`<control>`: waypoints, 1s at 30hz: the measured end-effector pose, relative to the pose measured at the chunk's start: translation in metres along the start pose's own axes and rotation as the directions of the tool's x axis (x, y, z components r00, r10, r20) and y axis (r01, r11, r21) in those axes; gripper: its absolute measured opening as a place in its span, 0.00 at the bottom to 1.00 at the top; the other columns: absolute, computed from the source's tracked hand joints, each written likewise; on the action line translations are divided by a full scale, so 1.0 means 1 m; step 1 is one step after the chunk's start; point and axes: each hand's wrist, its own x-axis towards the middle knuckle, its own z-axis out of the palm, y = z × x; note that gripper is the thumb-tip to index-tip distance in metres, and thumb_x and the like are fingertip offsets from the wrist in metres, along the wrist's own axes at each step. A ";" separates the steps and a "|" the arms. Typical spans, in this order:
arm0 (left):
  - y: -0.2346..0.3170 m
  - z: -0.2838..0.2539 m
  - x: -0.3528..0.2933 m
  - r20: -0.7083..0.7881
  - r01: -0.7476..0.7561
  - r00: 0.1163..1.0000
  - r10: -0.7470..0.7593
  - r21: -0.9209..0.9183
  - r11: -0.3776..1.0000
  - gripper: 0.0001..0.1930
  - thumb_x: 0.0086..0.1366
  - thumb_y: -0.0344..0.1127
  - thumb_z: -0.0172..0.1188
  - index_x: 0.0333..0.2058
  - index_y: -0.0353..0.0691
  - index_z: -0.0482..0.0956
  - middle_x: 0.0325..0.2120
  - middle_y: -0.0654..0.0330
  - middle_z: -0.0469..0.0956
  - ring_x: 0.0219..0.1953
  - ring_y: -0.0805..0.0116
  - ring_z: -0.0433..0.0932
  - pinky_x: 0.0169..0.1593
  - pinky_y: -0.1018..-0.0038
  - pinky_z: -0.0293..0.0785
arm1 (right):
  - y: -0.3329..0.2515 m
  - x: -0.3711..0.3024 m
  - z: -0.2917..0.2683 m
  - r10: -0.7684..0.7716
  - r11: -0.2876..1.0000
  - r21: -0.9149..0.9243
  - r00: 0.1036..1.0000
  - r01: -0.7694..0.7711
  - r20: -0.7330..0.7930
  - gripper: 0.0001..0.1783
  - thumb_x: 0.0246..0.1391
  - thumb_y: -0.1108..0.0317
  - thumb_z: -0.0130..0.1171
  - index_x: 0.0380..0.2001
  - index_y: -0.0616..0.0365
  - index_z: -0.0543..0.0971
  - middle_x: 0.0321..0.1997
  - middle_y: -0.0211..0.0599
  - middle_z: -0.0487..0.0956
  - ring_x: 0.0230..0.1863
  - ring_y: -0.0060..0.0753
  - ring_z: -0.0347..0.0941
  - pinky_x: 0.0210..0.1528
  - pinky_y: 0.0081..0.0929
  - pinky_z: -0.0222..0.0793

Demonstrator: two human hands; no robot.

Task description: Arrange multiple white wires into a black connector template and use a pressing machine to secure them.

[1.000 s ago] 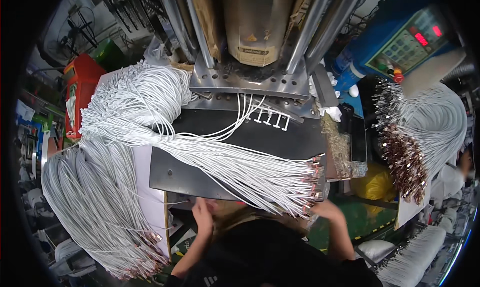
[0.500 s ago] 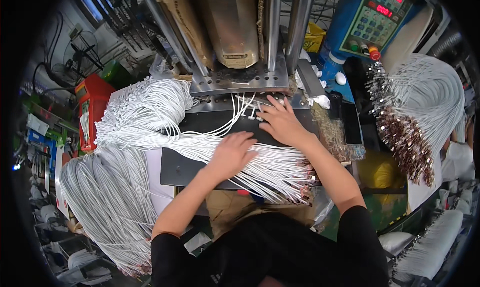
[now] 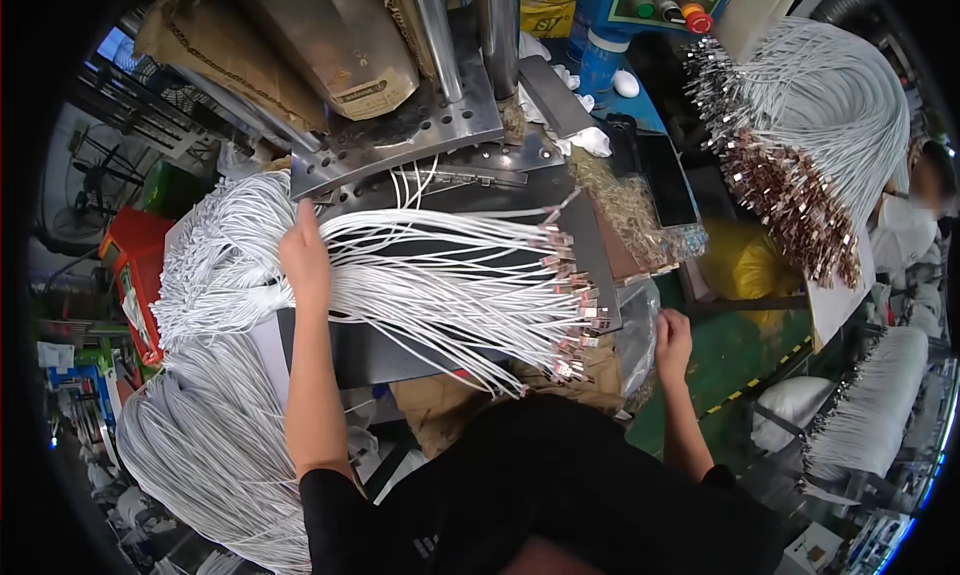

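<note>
My left hand [image 3: 307, 260] is turned side-on and closed around white cables [image 3: 450, 275] at the left part of their bundle. Most of its fingers are hidden. From there the cables fan out rightward to their metal terminals [image 3: 580, 320], above a dark plate [image 3: 340, 360]. A few thin white cables [image 3: 412, 185] reach up to the metal mould [image 3: 470, 175] under the press. Off to the right, next to a clear plastic bag [image 3: 637, 340], my right hand [image 3: 673, 347] has its fingers curled. Whatever they may hold is too small to make out.
The steel press block [image 3: 400, 140] overhangs the mould. Coiled white cables [image 3: 225, 250] lie left, with a grey-white bundle [image 3: 215, 435] below them and a red device [image 3: 135, 275] beyond. At right hangs another cable bundle [image 3: 840, 105]; a blue control box [image 3: 660, 0] stands behind.
My left hand has moved left along the cables and closed. My right hand has left the mould and come down to the right, fingers curled. The view has shifted.
</note>
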 end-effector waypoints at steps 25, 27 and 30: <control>0.030 -0.043 -0.026 0.559 0.044 0.822 0.110 -0.255 0.966 0.14 0.69 0.40 0.60 0.39 0.33 0.82 0.31 0.59 0.84 0.34 0.73 0.78 0.39 0.69 0.73 | -0.238 0.155 0.062 -0.680 0.689 0.156 0.558 0.708 0.476 0.19 0.59 0.61 0.59 0.53 0.54 0.78 0.43 0.42 0.82 0.45 0.49 0.80 0.45 0.38 0.74; 0.046 -0.022 -0.040 0.509 -0.068 0.811 0.288 -0.407 0.911 0.13 0.68 0.41 0.61 0.40 0.35 0.83 0.31 0.56 0.84 0.33 0.66 0.80 0.39 0.69 0.73 | -0.241 0.155 0.052 -0.674 0.528 -0.134 0.510 0.838 0.534 0.19 0.61 0.59 0.58 0.53 0.55 0.77 0.46 0.45 0.82 0.46 0.51 0.79 0.44 0.40 0.74; 0.096 -0.004 -0.047 0.423 -0.294 0.790 0.444 -0.375 0.879 0.12 0.67 0.40 0.61 0.39 0.36 0.83 0.30 0.53 0.82 0.33 0.56 0.80 0.39 0.67 0.73 | -0.272 0.129 0.067 -0.709 0.678 0.277 0.508 0.681 0.489 0.18 0.62 0.58 0.57 0.51 0.53 0.78 0.44 0.45 0.82 0.44 0.51 0.79 0.43 0.41 0.74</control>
